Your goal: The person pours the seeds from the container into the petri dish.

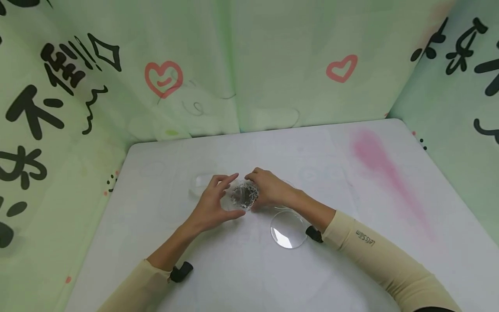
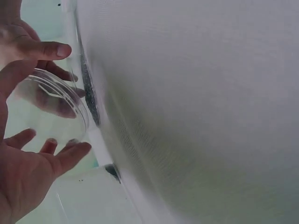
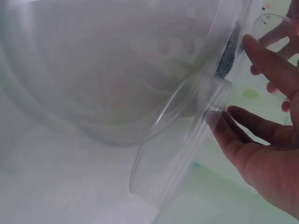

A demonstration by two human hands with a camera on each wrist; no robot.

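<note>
A small clear round dish (image 1: 244,195) with dark grey granules at its base is between the two hands in the head view. My left hand (image 1: 212,201) curves around its left side, index finger and thumb spread apart. On the other side, my right hand (image 1: 270,188) grips the dish with bent fingers. From the left wrist view, the clear wall (image 2: 51,109) of the dish shows above a dark strip of granules (image 2: 89,95). Firm contact by the left fingers cannot be made out. In the right wrist view, the right hand (image 3: 261,149) is partly cut off.
A clear round lid (image 1: 288,230) lies flat on the white table (image 1: 234,268) near the right wrist. Left of the dish is another clear container (image 1: 199,185). More clear plastic (image 3: 170,154) is close to the right hand. A green curtain (image 1: 273,34) hangs behind.
</note>
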